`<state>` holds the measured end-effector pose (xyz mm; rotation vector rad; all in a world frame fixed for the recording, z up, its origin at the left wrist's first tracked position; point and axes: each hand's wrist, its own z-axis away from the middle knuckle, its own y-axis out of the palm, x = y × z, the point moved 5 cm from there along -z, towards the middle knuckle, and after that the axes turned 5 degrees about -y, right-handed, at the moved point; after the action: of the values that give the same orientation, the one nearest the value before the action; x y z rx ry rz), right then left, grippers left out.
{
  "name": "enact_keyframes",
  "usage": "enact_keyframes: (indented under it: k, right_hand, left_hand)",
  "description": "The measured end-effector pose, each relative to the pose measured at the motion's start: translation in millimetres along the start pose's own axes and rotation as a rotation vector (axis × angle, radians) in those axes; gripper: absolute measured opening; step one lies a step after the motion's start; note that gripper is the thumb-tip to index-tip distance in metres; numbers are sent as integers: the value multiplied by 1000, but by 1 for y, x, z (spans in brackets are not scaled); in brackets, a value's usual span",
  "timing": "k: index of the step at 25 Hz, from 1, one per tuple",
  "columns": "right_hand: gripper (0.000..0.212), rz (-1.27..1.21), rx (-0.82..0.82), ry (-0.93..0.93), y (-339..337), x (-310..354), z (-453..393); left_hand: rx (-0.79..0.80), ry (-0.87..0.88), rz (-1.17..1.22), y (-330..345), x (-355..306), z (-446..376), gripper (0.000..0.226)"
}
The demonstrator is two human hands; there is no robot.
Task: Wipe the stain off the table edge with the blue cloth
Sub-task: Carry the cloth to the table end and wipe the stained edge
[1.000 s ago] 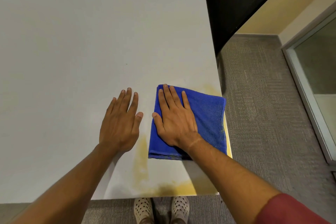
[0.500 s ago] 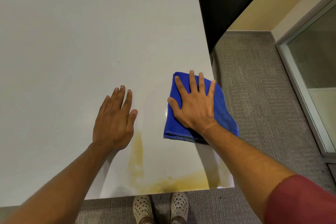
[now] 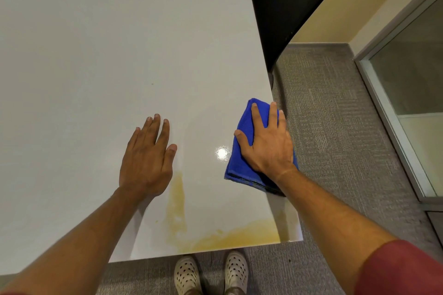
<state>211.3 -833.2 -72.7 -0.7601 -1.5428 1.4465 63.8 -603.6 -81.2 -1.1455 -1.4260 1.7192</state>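
A folded blue cloth (image 3: 239, 151) lies at the right edge of the white table (image 3: 107, 55), partly hanging over it. My right hand (image 3: 266, 143) presses flat on the cloth, fingers spread, the outer fingers curling over the table's edge. My left hand (image 3: 148, 158) rests flat on the bare tabletop, to the left of the cloth, holding nothing. A yellow stain (image 3: 230, 237) runs along the near edge toward the right corner, and a streak of it (image 3: 177, 201) rises toward my left hand. The wet surface beside the cloth shines.
Grey carpet (image 3: 335, 151) lies right of the table and below its near edge. My two white perforated shoes (image 3: 211, 273) stand at the near edge. A black panel (image 3: 287, 7) stands beyond the right edge. A glass door frame (image 3: 395, 115) is at far right.
My right hand has slid the blue cloth rightward and away from me, to the table's right edge, leaving a wet shine. My left hand has stayed flat on the table.
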Motion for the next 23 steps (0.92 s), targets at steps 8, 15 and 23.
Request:
enact_keyframes:
  k: [8,15,23]
  right_hand:
    - [82,-121,61,62,0,-13,61]
    - [82,103,69,-154,8,33,88]
    - [75,110,165,-393,20,106,62]
  left_hand:
    - [2,-2,23,-2,-2,1,62]
    - [12,-49,72,-7,15,39,65]
    - [21,-100,36,-9,44,95,65]
